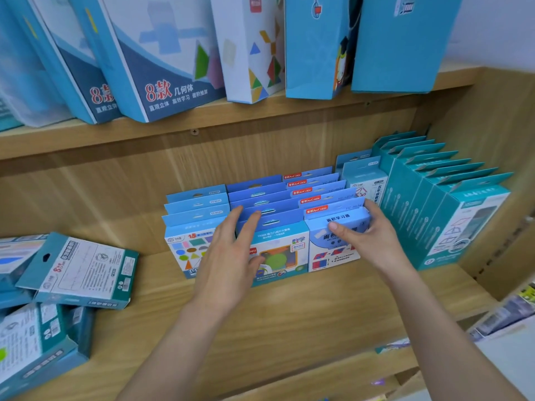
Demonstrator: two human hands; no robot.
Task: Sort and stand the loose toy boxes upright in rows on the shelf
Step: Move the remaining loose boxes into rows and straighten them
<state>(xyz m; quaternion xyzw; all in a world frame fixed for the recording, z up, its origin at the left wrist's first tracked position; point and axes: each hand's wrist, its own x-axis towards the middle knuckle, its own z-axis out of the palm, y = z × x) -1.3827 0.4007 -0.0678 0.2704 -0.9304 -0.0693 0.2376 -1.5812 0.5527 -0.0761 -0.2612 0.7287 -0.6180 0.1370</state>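
Both forearms reach up from the bottom edge toward the rows of boxes on the wooden shelf [289,314]. The left hand [228,256] lies flat with fingers spread and straight: its fingertips rest on the top flaps of the middle row [260,204], and its palm covers the front of that row's front box [278,256] and part of the row to its left. The right hand [364,235] pinches the front box of the next row [333,241], thumb on its front face and fingers curled over the top flap behind it.

4 short rows and 1 longer row stand upright side by side (all facing the camera). The left row [188,227] has 3 boxes with tabs reading "CY-0157" and a front showing "15" above coloured shapes. The middle row's front box carries a red "deli" tag. The pinched box reads "面积学习器", and the tabs behind it bear a red label I cannot read clearly. To the right stand a pale blue row [362,180] and a long teal row [434,204].

Loose teal boxes [78,270] lie flat in a heap at the shelf's left end, well apart from the rows. On the upper shelf [202,123], a large box [162,62] reads "8款 几何体".
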